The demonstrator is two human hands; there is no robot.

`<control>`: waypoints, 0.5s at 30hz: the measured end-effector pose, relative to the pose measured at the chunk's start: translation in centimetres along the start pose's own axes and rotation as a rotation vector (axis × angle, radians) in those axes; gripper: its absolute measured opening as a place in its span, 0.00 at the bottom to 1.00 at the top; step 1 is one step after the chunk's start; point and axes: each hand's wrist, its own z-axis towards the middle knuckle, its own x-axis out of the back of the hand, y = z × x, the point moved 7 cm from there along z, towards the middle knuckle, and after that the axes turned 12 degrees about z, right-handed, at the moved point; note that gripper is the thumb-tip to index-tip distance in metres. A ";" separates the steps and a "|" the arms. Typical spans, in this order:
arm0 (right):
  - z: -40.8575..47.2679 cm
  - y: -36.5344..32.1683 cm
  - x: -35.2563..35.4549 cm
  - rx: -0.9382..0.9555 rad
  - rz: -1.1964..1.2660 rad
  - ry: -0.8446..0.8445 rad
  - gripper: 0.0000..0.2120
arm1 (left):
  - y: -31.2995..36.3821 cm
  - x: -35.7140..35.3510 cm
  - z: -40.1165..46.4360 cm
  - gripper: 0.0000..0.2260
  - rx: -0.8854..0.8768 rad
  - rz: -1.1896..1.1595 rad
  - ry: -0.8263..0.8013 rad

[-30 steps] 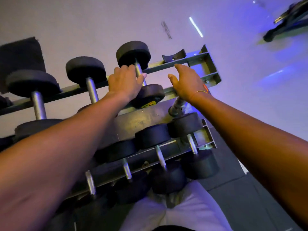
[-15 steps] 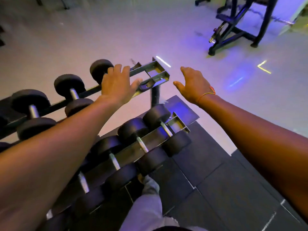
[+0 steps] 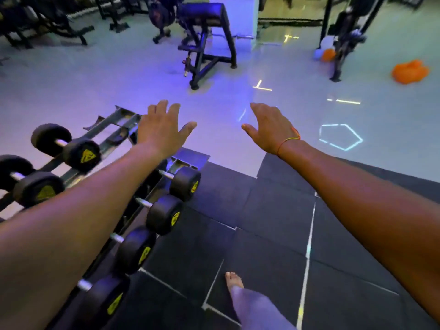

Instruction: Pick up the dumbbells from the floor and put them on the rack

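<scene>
Hands are off the rack (image 3: 114, 136) now: 1 second back our left hand (image 3: 162, 129) sat by a dumbbell on the top rail and our right hand (image 3: 270, 129) touched the rail's end, and since then both have lifted away while our view has swung from the rack out toward the gym floor (image 3: 238, 96). Both hands hover with fingers spread and relaxed, holding nothing. The left one floats above the rack's far end, where empty cradles show; the right one is well clear of it, over the pale floor.

Dumbbells (image 3: 82, 153) lie in their cradles along the top rail, and 4 more (image 3: 184, 184) line the lower rail beside our left forearm. We judge that a placement is just finished and that we are turning to look for the next weight. We see no loose dumbbell on the dark mats (image 3: 273, 210) or the pale floor, so the next one, if any, lies out of view. Our bare foot (image 3: 234, 279) is planted on the mats, pointing away from the rack. A padded bench (image 3: 204, 32) stands ahead, and orange objects (image 3: 409, 71) lie far right.
</scene>
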 end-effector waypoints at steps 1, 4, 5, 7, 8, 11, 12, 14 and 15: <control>-3.0 1.5 1.3 -0.045 -0.003 0.015 0.29 | 2.4 0.5 -1.4 0.31 -0.046 -0.023 0.007; -13.0 5.7 4.2 -0.167 0.013 0.036 0.28 | 9.5 2.2 -6.3 0.31 -0.173 -0.095 0.019; -16.3 6.8 4.8 -0.194 -0.004 0.023 0.29 | 11.6 2.7 -8.0 0.31 -0.195 -0.117 0.004; -22.7 8.8 6.3 -0.255 -0.042 -0.011 0.30 | 16.0 3.1 -12.0 0.31 -0.246 -0.137 -0.071; -25.8 10.0 7.4 -0.296 -0.038 -0.004 0.31 | 18.4 3.3 -14.0 0.31 -0.290 -0.141 -0.090; -34.4 14.0 12.3 -0.414 -0.067 0.075 0.31 | 26.3 5.9 -18.1 0.32 -0.436 -0.164 -0.074; -37.2 15.2 14.0 -0.452 -0.084 0.088 0.30 | 29.0 7.1 -19.2 0.31 -0.474 -0.176 -0.061; -43.0 17.7 17.3 -0.522 -0.103 0.113 0.28 | 34.4 9.4 -21.6 0.31 -0.552 -0.198 -0.046; -45.9 19.0 18.9 -0.556 -0.109 0.133 0.28 | 37.4 10.5 -23.0 0.31 -0.594 -0.210 -0.044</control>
